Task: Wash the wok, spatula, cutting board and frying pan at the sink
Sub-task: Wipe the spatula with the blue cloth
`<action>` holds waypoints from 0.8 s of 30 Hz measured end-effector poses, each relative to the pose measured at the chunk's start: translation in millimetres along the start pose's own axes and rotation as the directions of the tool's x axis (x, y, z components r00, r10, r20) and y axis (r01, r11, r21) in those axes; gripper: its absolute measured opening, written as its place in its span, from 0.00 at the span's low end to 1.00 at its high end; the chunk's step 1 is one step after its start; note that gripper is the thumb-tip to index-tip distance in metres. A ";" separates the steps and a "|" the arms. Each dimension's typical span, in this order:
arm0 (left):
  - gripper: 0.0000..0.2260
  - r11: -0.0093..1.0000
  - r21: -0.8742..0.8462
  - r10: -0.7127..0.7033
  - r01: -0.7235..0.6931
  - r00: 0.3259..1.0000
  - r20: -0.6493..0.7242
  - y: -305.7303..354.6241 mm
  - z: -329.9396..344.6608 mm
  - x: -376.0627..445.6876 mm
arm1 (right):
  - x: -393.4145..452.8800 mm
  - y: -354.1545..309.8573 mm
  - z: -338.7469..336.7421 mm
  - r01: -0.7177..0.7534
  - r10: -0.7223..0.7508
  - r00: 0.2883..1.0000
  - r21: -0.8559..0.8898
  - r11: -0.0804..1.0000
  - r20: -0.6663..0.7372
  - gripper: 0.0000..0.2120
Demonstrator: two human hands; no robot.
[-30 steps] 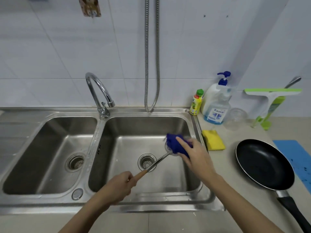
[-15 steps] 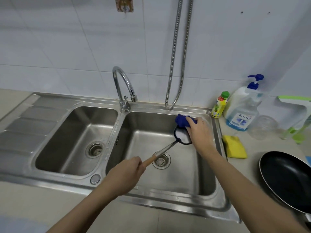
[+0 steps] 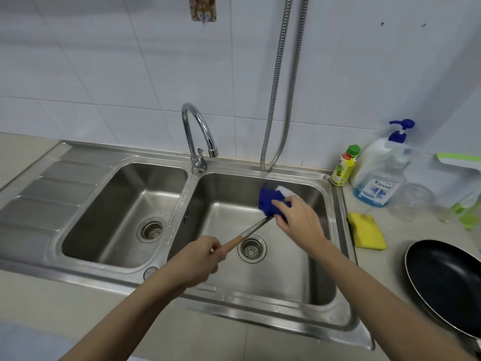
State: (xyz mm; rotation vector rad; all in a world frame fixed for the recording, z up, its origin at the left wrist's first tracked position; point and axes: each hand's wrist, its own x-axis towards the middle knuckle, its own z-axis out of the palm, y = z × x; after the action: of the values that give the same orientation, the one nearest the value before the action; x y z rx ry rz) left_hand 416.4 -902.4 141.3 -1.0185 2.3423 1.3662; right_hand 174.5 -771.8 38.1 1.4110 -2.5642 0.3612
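Note:
Over the right basin of the steel sink (image 3: 338, 230), my left hand (image 3: 197, 259) grips the wooden handle of a spatula (image 3: 253, 229). Its metal shaft runs up and right to a soapy blade that is mostly hidden. My right hand (image 3: 299, 220) holds a blue cloth (image 3: 269, 201) pressed onto that blade. A black frying pan (image 3: 445, 285) lies on the counter at the right edge. No wok or cutting board shows in this view.
A curved tap (image 3: 199, 134) stands between the two basins, no water running. A metal hose (image 3: 283, 87) hangs on the tiled wall. A yellow sponge (image 3: 367, 231), a small bottle (image 3: 345, 165), a soap pump bottle (image 3: 382, 170), a glass jar (image 3: 411, 201) and a green squeegee (image 3: 466, 188) sit right of the sink.
My right hand slid the blue cloth back along the spatula blade toward the shaft. The camera view kept shifting left, so the sink sits further right in frame.

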 end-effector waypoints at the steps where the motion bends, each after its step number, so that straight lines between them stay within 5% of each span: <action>1: 0.09 1.000 -0.014 -0.009 0.009 1.000 0.013 0.2 0.5 -0.5 | -4.0 -3.2 1.4 0.024 -0.024 0.999 0.030 0.999 0.023 0.15; 8: 0.10 1.000 -0.017 -0.007 0.007 1.000 -0.016 -7.4 -6.5 -7.3 | 12.6 31.4 -15.0 -0.141 0.141 0.990 0.018 0.990 0.000 0.15; 13: 0.09 1.000 0.017 0.010 -0.009 0.999 -0.048 -1.6 -11.9 -4.8 | -2.6 4.2 -11.7 0.123 -0.121 0.987 -0.014 0.992 0.104 0.15; 16: 0.11 0.999 0.047 0.009 -0.008 0.999 -0.032 -2.1 -12.9 -8.6 | 13.2 12.5 -20.9 -0.011 0.016 0.997 -0.059 0.998 0.077 0.14; 21: 0.10 0.998 0.056 0.003 -0.003 1.000 0.003 -0.7 -25.2 -6.4 | 21.0 -15.9 -25.0 0.211 -0.204 0.973 -0.067 0.975 0.105 0.15; 24: 0.09 1.000 0.012 0.002 -0.002 1.000 0.000 -6.7 -26.8 -12.6 | 36.3 -3.3 -32.0 0.084 -0.075 0.994 -0.101 0.991 0.082 0.15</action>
State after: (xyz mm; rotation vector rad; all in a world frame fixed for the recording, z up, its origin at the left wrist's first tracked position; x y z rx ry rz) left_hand 433.5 -921.3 157.7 -1.0130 2.3487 1.3516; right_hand 159.7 -792.9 79.1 1.5122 -2.5370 0.1594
